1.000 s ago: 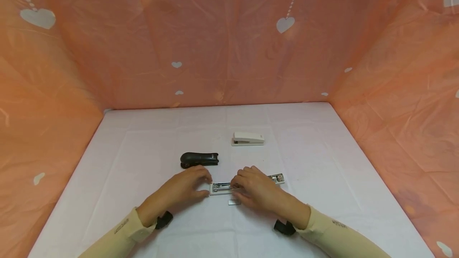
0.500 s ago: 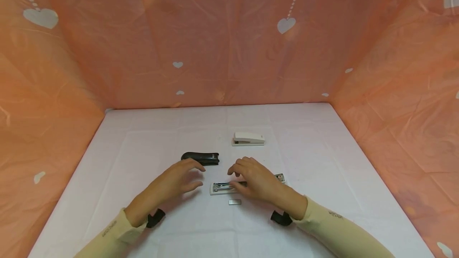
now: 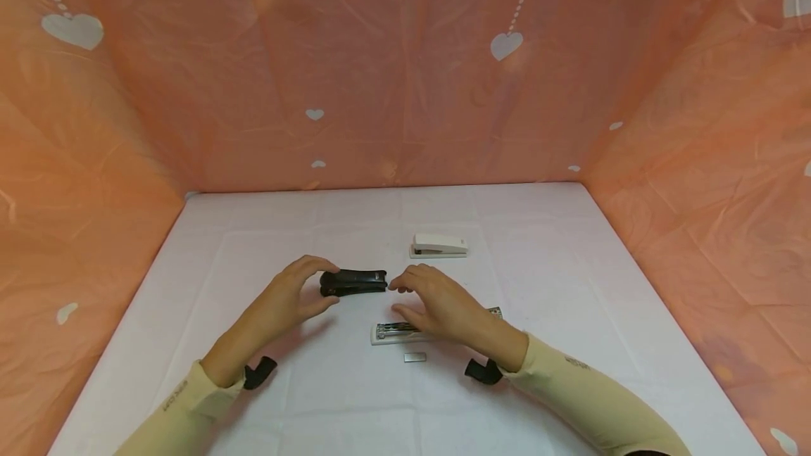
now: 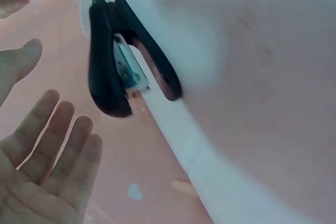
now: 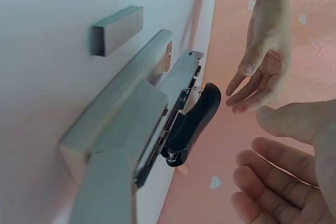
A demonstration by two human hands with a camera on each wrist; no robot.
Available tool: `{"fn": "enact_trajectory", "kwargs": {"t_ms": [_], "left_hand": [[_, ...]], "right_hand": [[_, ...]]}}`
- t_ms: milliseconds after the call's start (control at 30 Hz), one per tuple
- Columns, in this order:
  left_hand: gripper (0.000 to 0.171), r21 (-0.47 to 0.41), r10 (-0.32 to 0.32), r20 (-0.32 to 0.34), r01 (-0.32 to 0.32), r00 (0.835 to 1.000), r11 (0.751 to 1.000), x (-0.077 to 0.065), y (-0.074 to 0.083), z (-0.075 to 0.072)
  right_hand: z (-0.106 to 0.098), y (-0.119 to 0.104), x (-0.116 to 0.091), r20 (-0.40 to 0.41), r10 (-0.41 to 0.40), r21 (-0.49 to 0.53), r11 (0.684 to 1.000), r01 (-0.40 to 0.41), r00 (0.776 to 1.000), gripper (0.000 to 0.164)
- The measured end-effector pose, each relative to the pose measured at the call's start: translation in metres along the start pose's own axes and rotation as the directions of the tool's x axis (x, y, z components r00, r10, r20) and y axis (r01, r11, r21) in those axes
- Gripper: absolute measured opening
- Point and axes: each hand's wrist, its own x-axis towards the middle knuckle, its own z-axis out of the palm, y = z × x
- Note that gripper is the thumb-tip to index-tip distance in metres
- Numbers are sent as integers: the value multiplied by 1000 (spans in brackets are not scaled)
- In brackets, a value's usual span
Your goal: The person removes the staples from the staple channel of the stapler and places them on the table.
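Standing wide, thumb and fingers of the left hand (image 3: 285,301) frame the rounded end of the black stapler (image 3: 353,283) on the counter (image 3: 342,407). The right hand (image 3: 443,305), parted wide, hovers just beside the black stapler's other end, over an opened white stapler (image 3: 394,331). 1 staple strip (image 3: 415,357) lies nearer; a 2nd white stapler (image 3: 438,245) sits farther back.

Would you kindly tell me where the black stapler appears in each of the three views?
Head: the black stapler lies just left of centre, in the lower half.
Left wrist: upper half, left of centre.
Right wrist: near the centre, slightly right and low.
Shared landmark: the left hand, seen left of it, lower left and upper right, respectively.
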Motion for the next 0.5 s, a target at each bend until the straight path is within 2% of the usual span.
{"fn": "enact_trajectory", "kwargs": {"t_ms": [200,333,500], "left_hand": [[51,-4,-102,33,102,994,995,0,-10,-6],[55,1,-145,58,146,988,989,0,-15,-8],[58,-5,-185,84,186,979,983,1,-22,-11]], "right_hand": [[-1,0,13,11,5,22,1000,-5,1000,31],[-3,0,21,22,-3,46,999,2,1000,32],[-7,-1,32,66,26,66,997,-30,997,34]]}}
